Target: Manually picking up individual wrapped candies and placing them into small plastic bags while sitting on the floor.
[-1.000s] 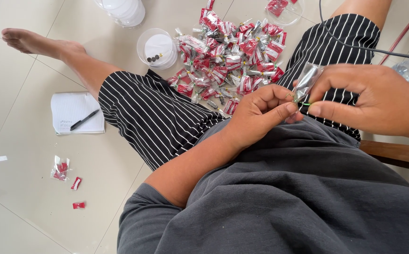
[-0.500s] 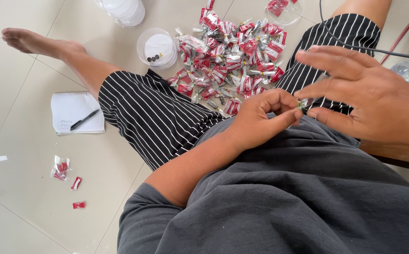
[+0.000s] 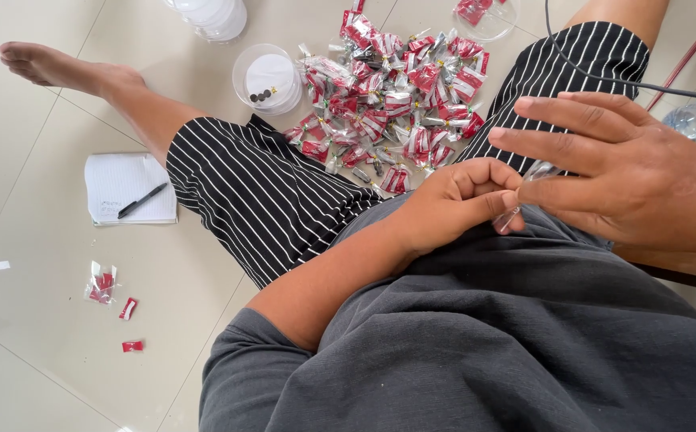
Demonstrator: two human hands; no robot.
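Left hand point(image 3: 460, 204): forearm crosses the lap from lower left, wrist bent, fingers point(image 3: 488, 172) curled in tight, thumb pressed to the lower end of a small clear packet point(image 3: 524, 196). Right hand point(image 3: 628, 180): enters from the right, palm down. Its upper fingers are extended and spread toward the left; thumb and a lower finger pinch the packet's upper part. Both hands grip the same item, held above the lap just over the dark grey shirt point(image 3: 524, 344).

Packet: narrow, transparent. Long axis runs diagonally, upper end toward the right hand, lower end down-left at the left thumb. Contents cannot be made out.

Surroundings: the person sits on a pale tiled floor point(image 3: 36, 320), legs apart in black shorts with white stripes point(image 3: 260, 200). Between the legs lies a heap of red-and-clear sachets point(image 3: 396, 104). Beside the heap, a clear round cup point(image 3: 268, 78) holding a few small dark pieces. At left, a notepad point(image 3: 128, 188) with a black pen point(image 3: 141, 201) lying on it. Nearer the viewer, a few loose sachets point(image 3: 101, 284) lie on the tiles. A black cable point(image 3: 604, 76) crosses the right thigh.
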